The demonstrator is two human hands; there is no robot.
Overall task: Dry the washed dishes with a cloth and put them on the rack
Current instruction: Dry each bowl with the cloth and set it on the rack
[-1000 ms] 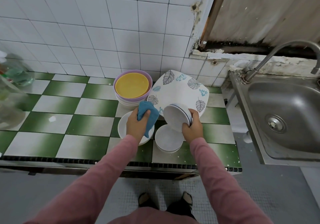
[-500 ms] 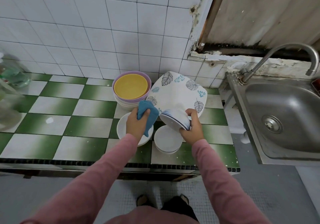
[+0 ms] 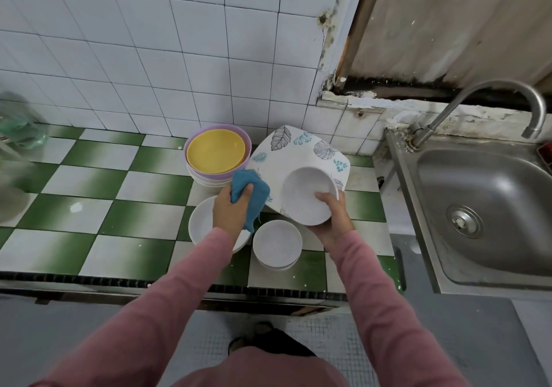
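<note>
Over the green-checked surface (image 3: 89, 207), the right hand (image 3: 331, 219) grips a white bowl (image 3: 304, 195), tilted; just beside, the left hand (image 3: 231, 210) clutches a blue cloth (image 3: 254, 189).

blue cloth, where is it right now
In the head view the blue cloth is bunched in the left hand, just in front of the yellow plate and left of the white bowl that the right hand holds.

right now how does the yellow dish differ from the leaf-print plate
The yellow dish is round and plain; the leaf-print plate is squarish, white with leaf prints. The yellow dish lies flat atop a stack; the leaf-print plate stands tilted. Both sit by the tiled wall.
</note>
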